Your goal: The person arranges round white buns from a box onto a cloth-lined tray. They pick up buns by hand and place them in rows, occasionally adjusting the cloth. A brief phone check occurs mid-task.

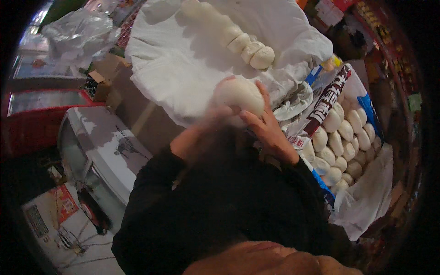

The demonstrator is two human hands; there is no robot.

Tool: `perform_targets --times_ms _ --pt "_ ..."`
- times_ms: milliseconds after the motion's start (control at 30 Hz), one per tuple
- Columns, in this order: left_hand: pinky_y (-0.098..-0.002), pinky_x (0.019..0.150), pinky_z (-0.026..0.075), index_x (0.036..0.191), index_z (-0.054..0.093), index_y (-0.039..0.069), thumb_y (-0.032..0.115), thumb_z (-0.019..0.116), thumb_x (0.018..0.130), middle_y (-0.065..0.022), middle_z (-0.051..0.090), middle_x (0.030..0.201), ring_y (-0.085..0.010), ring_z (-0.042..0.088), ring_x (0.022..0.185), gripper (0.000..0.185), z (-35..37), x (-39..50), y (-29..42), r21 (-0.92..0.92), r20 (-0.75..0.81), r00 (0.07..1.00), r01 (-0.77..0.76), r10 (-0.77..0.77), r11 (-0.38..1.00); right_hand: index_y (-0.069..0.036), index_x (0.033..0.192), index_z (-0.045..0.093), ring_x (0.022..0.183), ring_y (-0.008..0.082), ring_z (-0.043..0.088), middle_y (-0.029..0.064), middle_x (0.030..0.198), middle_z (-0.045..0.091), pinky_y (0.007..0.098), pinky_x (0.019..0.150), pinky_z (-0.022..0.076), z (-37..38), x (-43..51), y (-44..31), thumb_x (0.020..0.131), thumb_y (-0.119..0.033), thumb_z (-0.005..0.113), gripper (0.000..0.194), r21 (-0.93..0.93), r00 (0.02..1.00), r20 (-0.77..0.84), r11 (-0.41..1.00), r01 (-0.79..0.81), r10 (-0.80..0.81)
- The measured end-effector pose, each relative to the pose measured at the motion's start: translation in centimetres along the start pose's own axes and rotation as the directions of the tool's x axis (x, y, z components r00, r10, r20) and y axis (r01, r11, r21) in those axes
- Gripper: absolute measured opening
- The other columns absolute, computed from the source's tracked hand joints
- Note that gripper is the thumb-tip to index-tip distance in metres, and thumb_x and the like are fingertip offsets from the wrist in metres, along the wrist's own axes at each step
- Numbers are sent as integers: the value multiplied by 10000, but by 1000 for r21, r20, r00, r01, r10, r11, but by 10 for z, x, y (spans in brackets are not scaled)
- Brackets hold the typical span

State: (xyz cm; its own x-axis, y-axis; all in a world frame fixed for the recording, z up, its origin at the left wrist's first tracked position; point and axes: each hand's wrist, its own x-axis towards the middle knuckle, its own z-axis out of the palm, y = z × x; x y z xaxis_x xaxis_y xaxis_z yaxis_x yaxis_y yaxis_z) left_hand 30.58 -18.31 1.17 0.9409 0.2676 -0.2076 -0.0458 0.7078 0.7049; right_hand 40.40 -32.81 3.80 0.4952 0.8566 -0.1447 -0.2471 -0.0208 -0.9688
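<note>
Between my two hands is a smooth, round white bun or dough piece [240, 94]. My right hand [263, 127] curls around its right and lower side, with the fingers against it. My left hand [209, 120] is blurred at its lower left; its fingertips are partly hidden, and a finger shows at the bun's top edge. Beneath and beyond them spreads a white cloth [165, 62] over a broad round surface. On the cloth, a row of white buns [262, 57] leans together and runs away toward the upper left.
To the right, an opened printed bag [326, 103] lined with plastic holds several stacked white buns [336, 143]. Cardboard boxes [137, 106] stand at left below the cloth, near a white appliance [103, 134] and a red-framed chest [44, 106]. Crumpled clear plastic [80, 34] lies upper left.
</note>
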Motion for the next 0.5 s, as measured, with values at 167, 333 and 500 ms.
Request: perform_targets --times_ms 167,333,500 --pt "-413 1004 468 1433 376 72 208 797 602 -121 476 1357 -282 532 1202 942 -89 52 36 639 -122 990 19 76 769 -29 1532 193 1209 281 528 184 1403 474 371 1010 434 0 56 38 917 -335 669 836 -201 976 -79 956 -214 202" --pt "-462 1041 393 1418 417 112 364 786 610 -139 503 1297 -308 462 1259 923 -122 133 30 997 -58 989 63 139 -32 -14 1397 456 1138 313 599 205 1339 538 388 901 520 -20 68 52 890 -319 702 642 -612 965 -262 770 -182 20" --pt "-495 1067 330 1447 404 213 485 793 593 -159 467 1346 -391 399 1273 977 -97 175 -12 958 -116 990 133 80 -255 -21 1315 539 1049 291 640 169 1253 597 383 869 536 -34 26 38 874 -234 719 522 -583 950 -312 791 -182 -11"
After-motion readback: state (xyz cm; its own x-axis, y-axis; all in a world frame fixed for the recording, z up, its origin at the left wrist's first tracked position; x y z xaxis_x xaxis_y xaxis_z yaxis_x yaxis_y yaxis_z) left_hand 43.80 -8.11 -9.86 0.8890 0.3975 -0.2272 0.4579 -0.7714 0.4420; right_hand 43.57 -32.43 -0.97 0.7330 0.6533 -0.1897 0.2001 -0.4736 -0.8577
